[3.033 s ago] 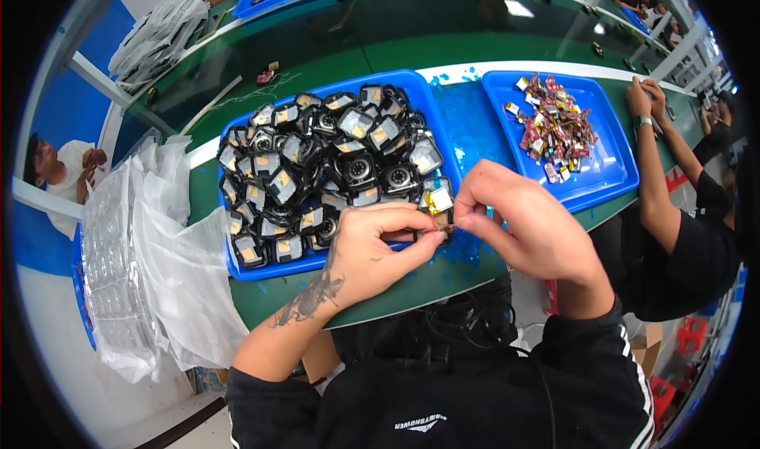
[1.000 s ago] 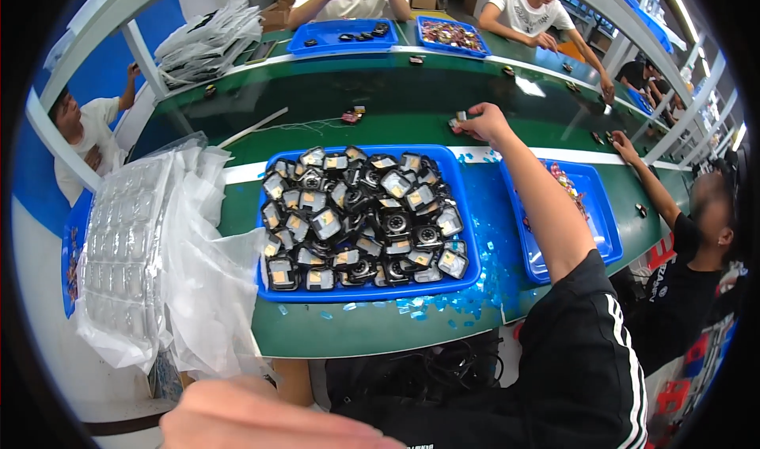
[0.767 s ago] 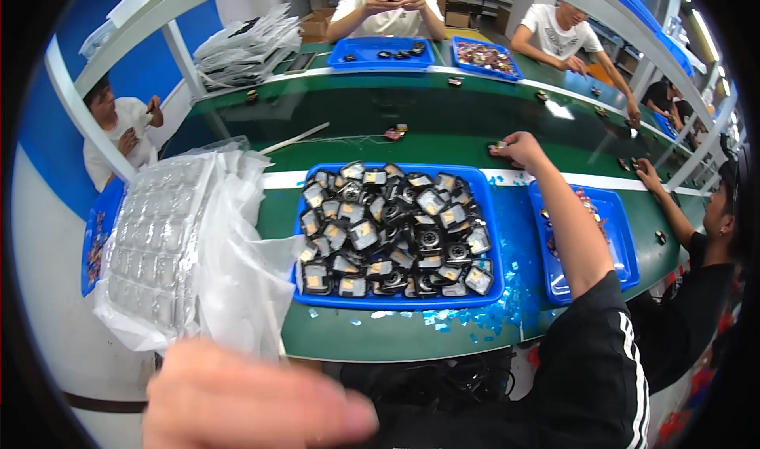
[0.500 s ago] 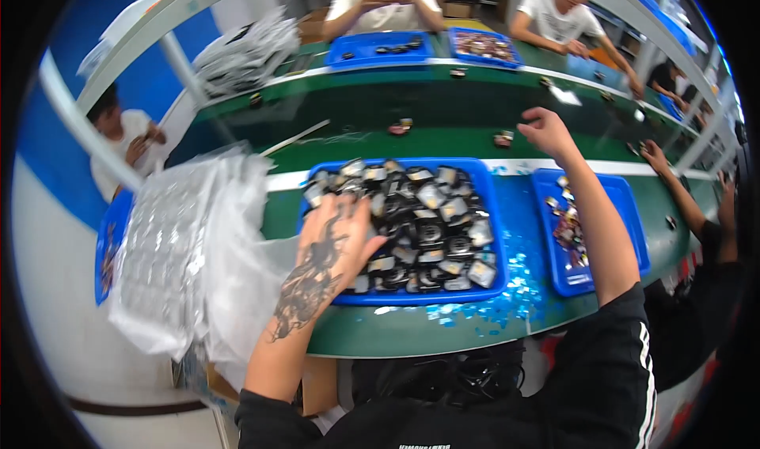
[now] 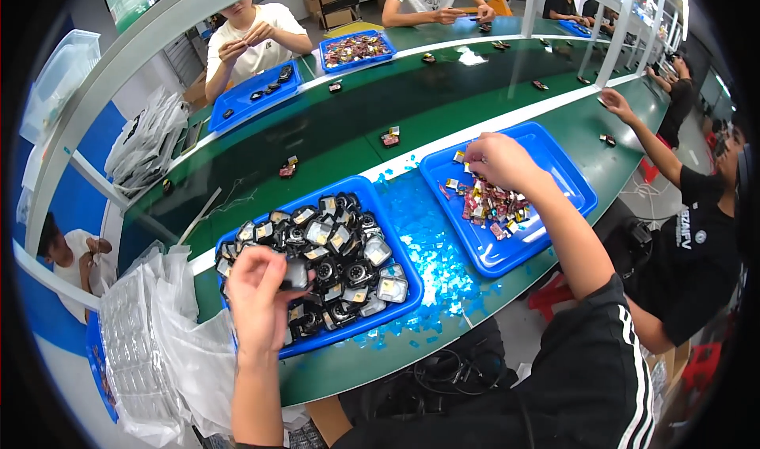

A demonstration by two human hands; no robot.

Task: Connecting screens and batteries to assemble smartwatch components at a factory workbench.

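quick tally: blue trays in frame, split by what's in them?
Black and silver parts: 1 tray, left hand in it
Small black parts: 1 tray, far side
Colourful small pieces: 2 trays, one under the right hand, one far side
Total: 4 blue trays

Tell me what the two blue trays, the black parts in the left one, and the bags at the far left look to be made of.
Blue trays: likely moulded plastic, smooth and slightly glossy, with rounded rims. Black parts: probably hard plastic with shiny, silvery faces that might be metal or film; too small to tell. Bags: thin translucent plastic film, crinkled. The left hand grips one black part.
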